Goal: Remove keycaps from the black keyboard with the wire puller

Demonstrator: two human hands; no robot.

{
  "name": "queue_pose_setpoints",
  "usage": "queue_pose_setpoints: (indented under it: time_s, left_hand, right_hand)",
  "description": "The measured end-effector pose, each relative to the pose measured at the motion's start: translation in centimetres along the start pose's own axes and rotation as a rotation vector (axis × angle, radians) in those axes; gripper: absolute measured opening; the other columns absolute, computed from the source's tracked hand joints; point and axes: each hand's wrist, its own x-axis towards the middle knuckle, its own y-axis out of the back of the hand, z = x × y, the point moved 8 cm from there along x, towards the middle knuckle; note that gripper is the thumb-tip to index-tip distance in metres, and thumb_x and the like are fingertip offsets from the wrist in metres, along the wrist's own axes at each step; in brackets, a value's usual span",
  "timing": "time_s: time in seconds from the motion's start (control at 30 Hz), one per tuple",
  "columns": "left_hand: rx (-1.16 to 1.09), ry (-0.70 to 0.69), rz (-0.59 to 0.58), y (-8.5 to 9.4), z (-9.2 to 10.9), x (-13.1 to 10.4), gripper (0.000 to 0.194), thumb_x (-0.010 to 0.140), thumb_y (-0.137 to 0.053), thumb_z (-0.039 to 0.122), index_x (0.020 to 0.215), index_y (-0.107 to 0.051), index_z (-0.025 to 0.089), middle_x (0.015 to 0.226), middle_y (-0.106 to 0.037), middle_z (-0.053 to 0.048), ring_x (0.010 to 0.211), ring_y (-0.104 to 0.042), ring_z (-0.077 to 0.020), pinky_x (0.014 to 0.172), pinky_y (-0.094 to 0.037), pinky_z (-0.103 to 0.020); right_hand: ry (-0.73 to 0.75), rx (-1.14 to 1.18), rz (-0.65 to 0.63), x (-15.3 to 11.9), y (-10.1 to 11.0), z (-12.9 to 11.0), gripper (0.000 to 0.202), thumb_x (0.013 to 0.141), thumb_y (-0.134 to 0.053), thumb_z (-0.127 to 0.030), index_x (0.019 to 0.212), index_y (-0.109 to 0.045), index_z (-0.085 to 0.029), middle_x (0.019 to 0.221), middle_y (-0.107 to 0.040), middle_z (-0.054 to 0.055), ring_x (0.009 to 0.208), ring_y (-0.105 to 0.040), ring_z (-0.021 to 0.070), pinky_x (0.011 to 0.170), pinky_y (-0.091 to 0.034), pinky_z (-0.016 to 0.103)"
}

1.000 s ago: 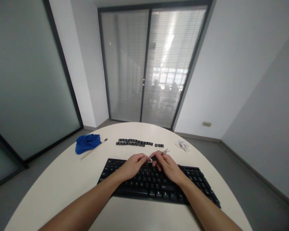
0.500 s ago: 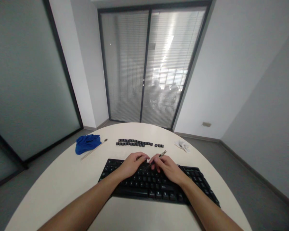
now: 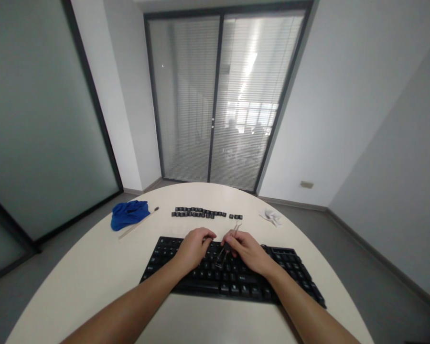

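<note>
A black keyboard (image 3: 215, 286) lies in front of me on the table. My right hand (image 3: 247, 248) is closed around a wire keycap puller (image 3: 236, 227); its thin metal loops reach down over the middle keys and up past the fingers. Left of it, my left hand (image 3: 193, 248) rests over the upper left part of the keyboard, thumb and forefinger drawn together. Whatever lies between those fingertips is too small and dark to make out. Beyond the keyboard, loose black keycaps (image 3: 193, 212) are laid out in two rows, with a few more set apart on the right.
The round pale table (image 3: 93, 282) also carries a blue cloth (image 3: 129, 215) at the left, a thin wooden-handled brush (image 3: 138, 224) beside it, and a crumpled white cloth or tissue (image 3: 271, 217) at the right. Glass doors with blinds (image 3: 186, 105) stand behind.
The keycap puller has turned in my right hand, its wire loops now pointing down at the keys and more upright. My left hand has shifted slightly left, away from my right.
</note>
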Motion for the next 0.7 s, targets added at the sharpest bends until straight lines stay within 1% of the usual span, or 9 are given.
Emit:
queue_pose_setpoints:
  time_s: [0.1, 0.2, 0.33, 0.43, 0.5, 0.57, 0.63, 0.7]
  left_hand:
    - [0.009, 0.027, -0.017, 0.0, 0.0, 0.0, 0.021, 0.084, -0.053, 0.013, 0.095, -0.071, 0.017, 0.096, -0.073, -0.007, 0.093, -0.066, -0.0215, 0.087, -0.048, -0.033]
    - [0.012, 0.043, -0.01, 0.2, 0.0, 0.0, 0.021, 0.083, -0.054, 0.012, 0.096, -0.07, 0.017, 0.094, -0.073, -0.006, 0.089, -0.067, -0.0209, 0.084, -0.05, -0.032]
    - [0.058, -0.008, 0.019, 0.4, 0.3, 0.2, 0.019, 0.082, -0.056, 0.011, 0.092, -0.071, 0.016, 0.095, -0.071, -0.007, 0.091, -0.065, -0.0205, 0.086, -0.049, -0.031]
    - [0.108, -0.016, 0.01, 0.4, 0.4, 0.6, 0.018, 0.081, -0.056, 0.011, 0.09, -0.072, 0.016, 0.096, -0.07, -0.008, 0.092, -0.064, -0.0207, 0.087, -0.048, -0.032]
    - [0.157, 0.012, -0.016, 0.3, 0.3, 0.9, 0.02, 0.081, -0.056, 0.012, 0.092, -0.072, 0.016, 0.096, -0.071, -0.008, 0.093, -0.065, -0.0217, 0.088, -0.048, -0.033]
    - [0.206, 0.033, -0.068, 0.0, 0.3, 1.5, 0.022, 0.08, -0.056, 0.012, 0.093, -0.073, 0.016, 0.096, -0.072, -0.009, 0.093, -0.065, -0.0228, 0.089, -0.048, -0.034]
    - [0.235, 0.035, -0.13, -0.4, 0.4, 2.3, 0.023, 0.079, -0.056, 0.012, 0.092, -0.074, 0.017, 0.093, -0.074, -0.008, 0.093, -0.066, -0.023, 0.088, -0.048, -0.033]
    - [0.245, 0.028, -0.163, -0.7, 0.6, 3.2, 0.023, 0.077, -0.056, 0.012, 0.089, -0.074, 0.018, 0.09, -0.074, -0.006, 0.089, -0.067, -0.0222, 0.085, -0.049, -0.032]
  right_hand:
    - [-0.004, 0.0, -0.003, 0.0, 0.0, 0.1, 0.046, 0.09, -0.048, -0.058, 0.087, -0.069, -0.016, 0.068, -0.058, 0.0, 0.057, -0.049, 0.0129, 0.057, -0.04, 0.025]
    - [-0.003, -0.001, -0.004, 0.1, 0.0, 0.0, 0.046, 0.09, -0.047, -0.057, 0.087, -0.069, -0.017, 0.068, -0.059, 0.0, 0.057, -0.049, 0.0129, 0.057, -0.04, 0.025]
    - [-0.004, 0.006, -0.002, 0.1, 0.0, -0.1, 0.046, 0.09, -0.048, -0.057, 0.087, -0.069, -0.016, 0.067, -0.059, 0.0, 0.057, -0.05, 0.0131, 0.057, -0.04, 0.024]
    - [0.001, 0.008, -0.003, 0.1, -0.1, 0.1, 0.047, 0.09, -0.048, -0.057, 0.087, -0.069, -0.016, 0.067, -0.059, 0.0, 0.057, -0.05, 0.0131, 0.057, -0.04, 0.025]
    - [0.006, 0.007, -0.001, 0.1, -0.1, 0.2, 0.048, 0.09, -0.048, -0.058, 0.087, -0.069, -0.016, 0.066, -0.059, 0.0, 0.057, -0.051, 0.0134, 0.057, -0.04, 0.025]
    - [0.009, 0.01, -0.002, 0.2, -0.1, 0.3, 0.048, 0.089, -0.047, -0.059, 0.087, -0.069, -0.016, 0.066, -0.059, 0.001, 0.058, -0.051, 0.0137, 0.056, -0.041, 0.025]
    - [0.014, 0.017, -0.005, 0.2, -0.1, 0.2, 0.048, 0.089, -0.047, -0.06, 0.087, -0.069, -0.016, 0.066, -0.059, 0.001, 0.058, -0.052, 0.0137, 0.056, -0.041, 0.024]
    - [0.017, 0.022, -0.009, 0.2, -0.1, 0.2, 0.048, 0.089, -0.047, -0.059, 0.086, -0.068, -0.016, 0.066, -0.058, 0.0, 0.057, -0.051, 0.0134, 0.056, -0.04, 0.024]
